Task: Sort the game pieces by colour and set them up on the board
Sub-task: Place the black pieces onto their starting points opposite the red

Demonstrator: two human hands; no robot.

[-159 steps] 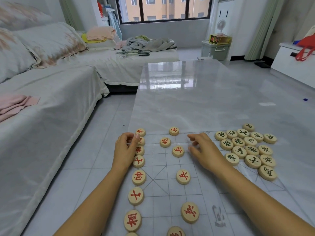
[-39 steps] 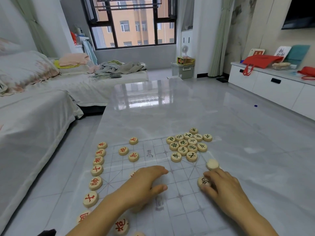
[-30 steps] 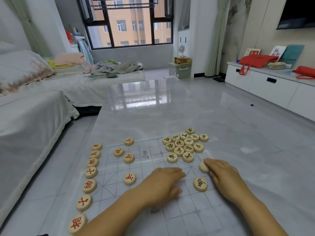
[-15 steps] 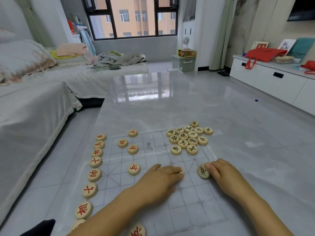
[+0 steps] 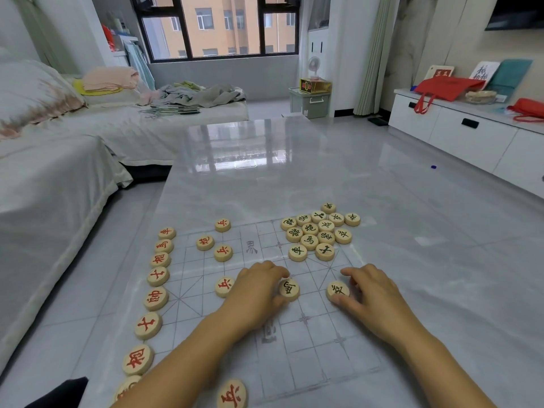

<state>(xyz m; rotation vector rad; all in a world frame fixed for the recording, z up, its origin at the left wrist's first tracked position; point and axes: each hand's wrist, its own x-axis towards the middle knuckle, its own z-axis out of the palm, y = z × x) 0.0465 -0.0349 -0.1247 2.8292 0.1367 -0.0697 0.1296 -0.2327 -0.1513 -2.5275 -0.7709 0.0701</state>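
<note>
Game pieces (image 5: pixel 309 242), round pale wooden discs each carved on top with one character in red or black, lie on my glossy grey tabletop (image 5: pixel 265 178), on and around the board (image 5: pixel 294 346), a clear sheet printed with a thin grid.

My left hand (image 5: pixel 256 293) curls over the middle of the board, thumb and forefinger pinching the left black disc (image 5: pixel 289 289). My right hand (image 5: pixel 374 295), near it, pinches the right black disc (image 5: pixel 338 290) the same way.

The red column (image 5: pixel 156 298) runs down the board's left edge and reads, far to near, 車, 馬, 相, 士, 帥, 士, 相. The black cluster (image 5: pixel 318 234) sits packed disc against disc at the board's far right corner.

Between them, the red soldiers (image 5: pixel 223 253), marked 兵, stand apart on the grid, one just beside my left hand.

A grey 界 is printed on the board. A second grey character by my left wrist is too blurred to read.
</note>
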